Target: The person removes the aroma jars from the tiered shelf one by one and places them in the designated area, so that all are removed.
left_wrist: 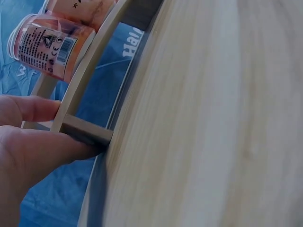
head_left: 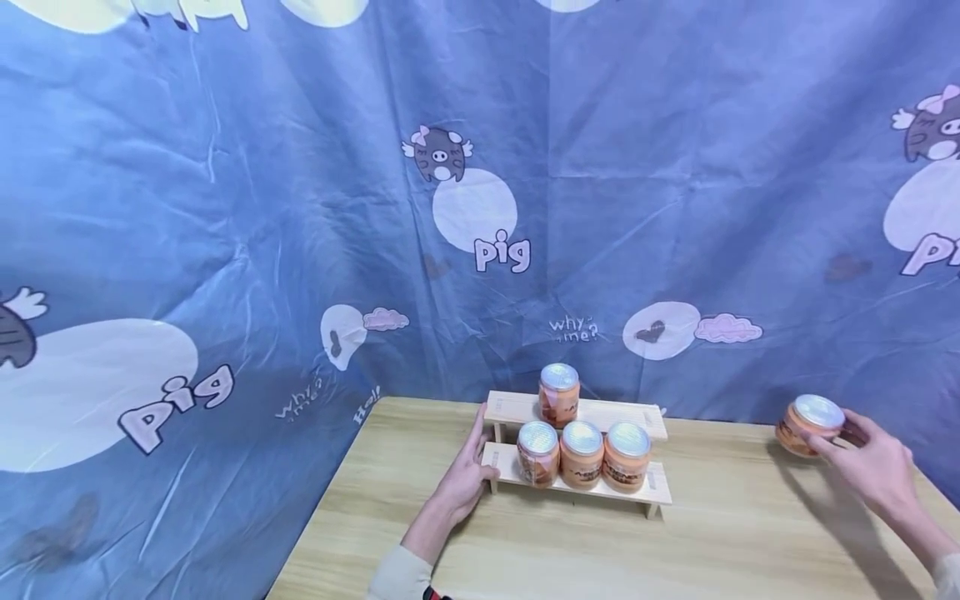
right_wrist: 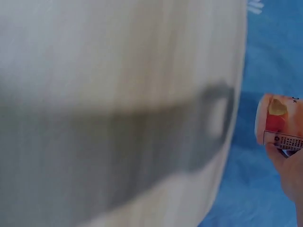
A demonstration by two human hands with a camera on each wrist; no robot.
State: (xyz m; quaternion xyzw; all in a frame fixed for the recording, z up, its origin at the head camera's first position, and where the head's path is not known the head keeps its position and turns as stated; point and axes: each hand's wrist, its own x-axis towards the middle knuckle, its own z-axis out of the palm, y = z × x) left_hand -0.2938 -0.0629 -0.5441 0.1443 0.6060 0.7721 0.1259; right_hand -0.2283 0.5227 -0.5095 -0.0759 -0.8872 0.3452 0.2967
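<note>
A two-tier wooden display rack (head_left: pixel 656 483) stands on the table. One orange jar with a silver lid (head_left: pixel 559 396) sits on its upper tier, and three like it (head_left: pixel 582 454) stand in a row on the lower tier. My left hand (head_left: pixel 461 483) grips the rack's left end; the left wrist view shows its thumb and a finger (left_wrist: pixel 40 109) at the lower shelf and its leg. Off to the right, my right hand (head_left: pixel 873 462) holds another orange jar (head_left: pixel 810 425) by its side, lid up. This jar (right_wrist: pixel 277 120) is above the table in the right wrist view.
The light wooden table (head_left: pixel 720 533) reaches back to a blue cloth (head_left: pixel 622 233) printed with pigs and words, hanging behind and at the left. Shadow from my right arm falls across the table (right_wrist: pixel 142 151).
</note>
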